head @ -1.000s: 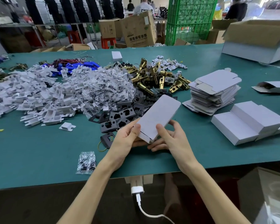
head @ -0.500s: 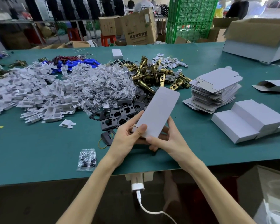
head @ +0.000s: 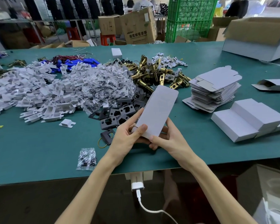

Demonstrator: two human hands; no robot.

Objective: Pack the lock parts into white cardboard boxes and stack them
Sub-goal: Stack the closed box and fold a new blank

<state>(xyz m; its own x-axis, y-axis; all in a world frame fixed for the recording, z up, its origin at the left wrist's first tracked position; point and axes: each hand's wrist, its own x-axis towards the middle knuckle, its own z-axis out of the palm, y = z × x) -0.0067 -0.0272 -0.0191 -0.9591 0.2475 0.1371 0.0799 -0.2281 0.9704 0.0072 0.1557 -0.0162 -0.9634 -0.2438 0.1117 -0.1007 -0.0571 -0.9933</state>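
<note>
I hold a white cardboard box (head: 158, 110) over the green table, its far end tilted up and away from me. My left hand (head: 128, 138) grips its near left corner, thumb on top. My right hand (head: 166, 139) cups the near right end from below. Behind the box lie piles of lock parts: black strike plates (head: 118, 113), brass latches (head: 153, 73), clear screw bags (head: 103, 88) and white plastic pieces (head: 31, 94). A stack of flat box blanks (head: 215, 88) and several closed white boxes (head: 247, 118) sit at the right.
One screw bag (head: 86, 159) lies near the table's front edge at the left. A large open carton (head: 259, 36) stands at the far right corner. An opened white box (head: 273, 84) lies at the right edge. A charger and cable (head: 137, 185) hang below the table edge.
The box has been raised and swung more upright between my hands, its far end now pointing further away. Both hands have kept their hold on its near end.
</note>
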